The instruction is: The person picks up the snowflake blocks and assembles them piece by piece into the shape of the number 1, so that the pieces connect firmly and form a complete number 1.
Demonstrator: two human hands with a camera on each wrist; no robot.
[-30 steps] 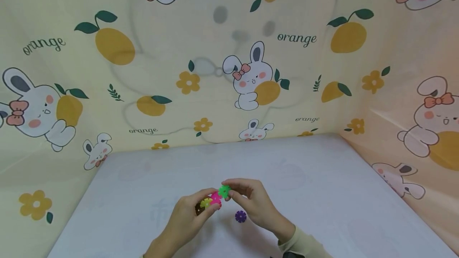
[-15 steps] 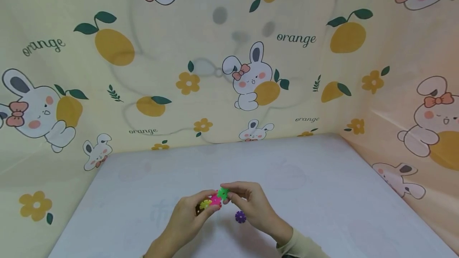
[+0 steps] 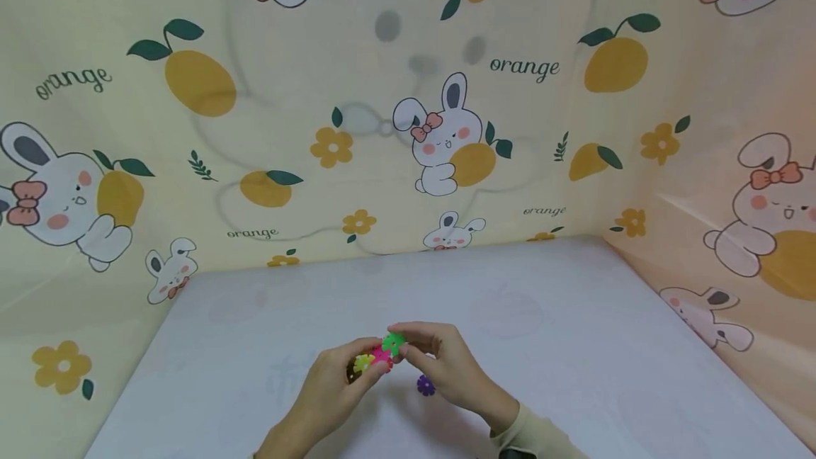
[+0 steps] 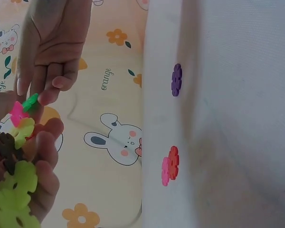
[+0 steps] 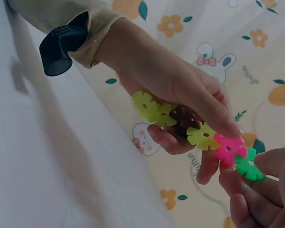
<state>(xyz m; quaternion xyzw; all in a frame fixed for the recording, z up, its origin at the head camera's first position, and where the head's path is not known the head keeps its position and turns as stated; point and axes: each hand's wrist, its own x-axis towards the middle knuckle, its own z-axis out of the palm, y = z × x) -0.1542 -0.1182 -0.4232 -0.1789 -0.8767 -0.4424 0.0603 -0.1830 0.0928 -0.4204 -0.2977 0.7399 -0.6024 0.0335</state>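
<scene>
Fingers, left hand: curled round a chain of flower-shaped plastic discs; left to right, yellow-green pair, dark brown disc, yellow disc, pink disc. Fingers, right hand: pinching one bright green flower-shaped disc at the chain's right end, touching the pink disc. Change: green disc slightly further in over the pink than a second ago; joining appears under way, locking cannot be told. Loose, on the white counter: one purple notched disc, near side, just beside the right hand; one red disc and one paler pink one, overlapping, left of the purple.
</scene>
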